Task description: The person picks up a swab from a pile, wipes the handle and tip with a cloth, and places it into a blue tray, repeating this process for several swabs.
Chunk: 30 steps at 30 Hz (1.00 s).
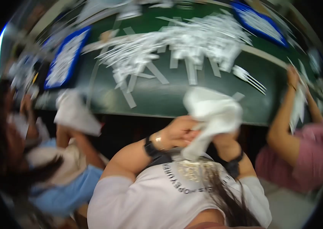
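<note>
A soft white bag-like piece (214,107) is bunched up in front of my chest, above the table's near edge. Motion blur hides whether it is plastic or cloth. My left hand (179,132) pinches its lower left side, with the fingers curled in. On the other side is my right hand (225,140), partly covered by the white piece, so its fingers do not show clearly. Beyond my hands, several white plastic forks (250,79) lie together on the dark green table (153,101).
A large heap of white strips and thin white pieces (203,38) covers the table's middle. Blue trays (73,57) (279,37) of white pieces stand at far left and far right. Seated co-workers flank me; the left one is near a white bag (75,112), the right one holds white pieces (300,101).
</note>
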Each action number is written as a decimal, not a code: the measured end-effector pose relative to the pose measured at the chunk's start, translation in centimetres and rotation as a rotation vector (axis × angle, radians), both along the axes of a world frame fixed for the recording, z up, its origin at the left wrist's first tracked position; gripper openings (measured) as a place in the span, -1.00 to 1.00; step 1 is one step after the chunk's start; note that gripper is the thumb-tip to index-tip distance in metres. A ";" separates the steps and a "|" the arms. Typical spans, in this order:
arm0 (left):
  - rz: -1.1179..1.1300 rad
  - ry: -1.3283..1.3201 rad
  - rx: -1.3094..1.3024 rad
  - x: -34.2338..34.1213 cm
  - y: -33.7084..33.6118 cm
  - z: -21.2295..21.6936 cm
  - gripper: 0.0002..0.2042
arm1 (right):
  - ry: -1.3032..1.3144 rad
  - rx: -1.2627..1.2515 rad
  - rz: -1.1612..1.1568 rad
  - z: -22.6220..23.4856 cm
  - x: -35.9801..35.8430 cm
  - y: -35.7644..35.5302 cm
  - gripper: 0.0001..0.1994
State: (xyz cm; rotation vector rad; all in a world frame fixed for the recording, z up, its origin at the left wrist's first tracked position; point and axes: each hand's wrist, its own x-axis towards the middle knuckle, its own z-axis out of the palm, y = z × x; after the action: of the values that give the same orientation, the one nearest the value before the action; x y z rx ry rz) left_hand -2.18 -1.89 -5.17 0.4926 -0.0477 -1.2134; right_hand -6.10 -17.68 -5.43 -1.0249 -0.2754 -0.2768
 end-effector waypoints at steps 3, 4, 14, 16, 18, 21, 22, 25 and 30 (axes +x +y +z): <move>0.000 -0.048 0.022 0.0 0.1 2.2 -0.87 | 0.118 -0.195 -0.355 1.2 -1.5 -6.0 -0.56; -0.052 -0.020 0.036 0.5 -1.2 3.1 -0.90 | 0.134 -0.379 -0.504 0.8 -1.5 -8.4 -0.57; 0.394 -0.751 0.216 -0.9 1.0 5.9 -0.86 | 0.003 -0.819 -0.320 1.8 6.2 -8.3 -0.64; 0.438 -0.768 0.189 -0.8 1.5 6.3 -0.86 | -0.003 -0.871 -0.278 1.9 6.5 -8.1 -0.66; 0.495 -0.787 0.127 -0.7 1.8 6.4 -0.85 | 0.003 -0.920 -0.224 1.9 6.1 -8.0 -0.67; 0.581 -0.731 0.110 -0.1 0.7 5.8 -0.85 | 0.019 -0.963 -0.075 0.5 4.1 -6.6 -0.69; 0.628 -0.699 0.095 0.2 0.1 5.6 -0.84 | 0.025 -0.972 -0.016 -0.1 3.0 -5.6 -0.69; 0.640 -0.672 0.231 1.3 -2.6 4.0 -0.84 | -0.021 -1.088 0.073 -1.3 2.4 -4.5 -0.71; 0.838 -1.577 0.748 -0.1 -0.7 6.6 -0.85 | -0.609 -1.757 -0.327 5.9 22.6 -19.8 -0.73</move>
State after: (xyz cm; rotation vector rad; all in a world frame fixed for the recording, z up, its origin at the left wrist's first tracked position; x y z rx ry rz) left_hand -2.24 -2.57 1.43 1.8099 -0.6669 0.2577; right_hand 16.45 -37.45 0.48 -2.7296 -0.9886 -0.6749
